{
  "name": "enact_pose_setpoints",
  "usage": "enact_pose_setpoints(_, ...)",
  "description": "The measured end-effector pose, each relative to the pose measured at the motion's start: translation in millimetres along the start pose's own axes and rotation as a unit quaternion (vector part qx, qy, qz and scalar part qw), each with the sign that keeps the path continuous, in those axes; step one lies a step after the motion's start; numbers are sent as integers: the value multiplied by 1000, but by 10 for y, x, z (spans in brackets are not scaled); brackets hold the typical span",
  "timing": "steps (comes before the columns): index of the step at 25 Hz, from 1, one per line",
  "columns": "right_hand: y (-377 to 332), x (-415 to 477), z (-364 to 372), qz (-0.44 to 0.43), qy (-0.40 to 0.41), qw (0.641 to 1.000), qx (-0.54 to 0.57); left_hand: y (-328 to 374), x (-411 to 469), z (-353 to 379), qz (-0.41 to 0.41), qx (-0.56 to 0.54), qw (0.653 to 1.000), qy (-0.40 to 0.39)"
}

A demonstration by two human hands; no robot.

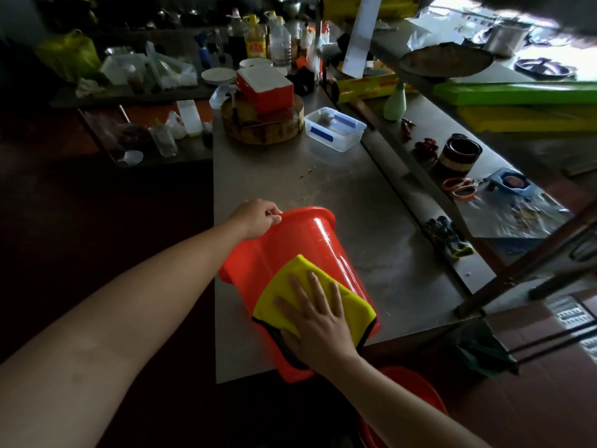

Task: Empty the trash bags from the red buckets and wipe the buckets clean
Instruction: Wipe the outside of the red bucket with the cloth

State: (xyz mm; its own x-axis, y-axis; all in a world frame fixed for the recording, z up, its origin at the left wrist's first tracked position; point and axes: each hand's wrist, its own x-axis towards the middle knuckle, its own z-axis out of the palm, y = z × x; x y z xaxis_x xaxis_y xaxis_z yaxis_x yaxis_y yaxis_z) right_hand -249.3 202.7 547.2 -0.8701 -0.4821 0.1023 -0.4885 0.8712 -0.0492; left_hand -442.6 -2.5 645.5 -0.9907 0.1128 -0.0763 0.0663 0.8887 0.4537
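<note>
The red bucket (310, 240) lies tipped on its side at the near end of the bench (355, 195), mouth away from the person and base at the near edge. It looks like thin moulded plastic: light, fairly stiff at the rolled rim, with a glossy wall likely to flex and skid under pressure, so the rim seems the surest hold. No bag shows on it, though its inside is hidden. A yellow cloth (284, 286) with a dark border is draped soft and limp over the upper wall near the base. The right hand (319, 328) presses it flat, fingers straight and spread; the left hand (255, 218) has its fingers curled round the rim, steadying the bucket. The room is dim and crowded, with bottles and bags on shelves behind. A second red bucket (416, 392) stands below the bench's near corner. The bench is bare steel, smooth and probably slick, so the bucket may roll. Farther along it sit a round wooden block (268, 130), a clear lidded tub (336, 129), and dark gloves (449, 237) to the right.
</note>
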Motion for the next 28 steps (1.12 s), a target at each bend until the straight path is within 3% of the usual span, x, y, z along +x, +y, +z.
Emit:
enact_pose_setpoints(8, -126, 1055, -312, 55, -57, 996, 31, -24, -26, -145, -8, -1, 999, -38)
enact_pose_setpoints(13, -18, 681, -237, 42, -30, 998, 23, -55, -117, -140, -8, -20, 999, -33)
enact_pose_setpoints(17, 215, 48, -129, 80, 3, 996, 38, -58, -156, -124, -9, -29, 999, -25)
enact_pose_setpoints(21, 360, -382, -52, 96, -15, 993, 60, -37, -163, -119, -11, -23, 999, -26)
enact_pose_setpoints(28, 373, 217, -220, 115, -62, 987, 93, -122, -186, -126, -20, -30, 999, -29)
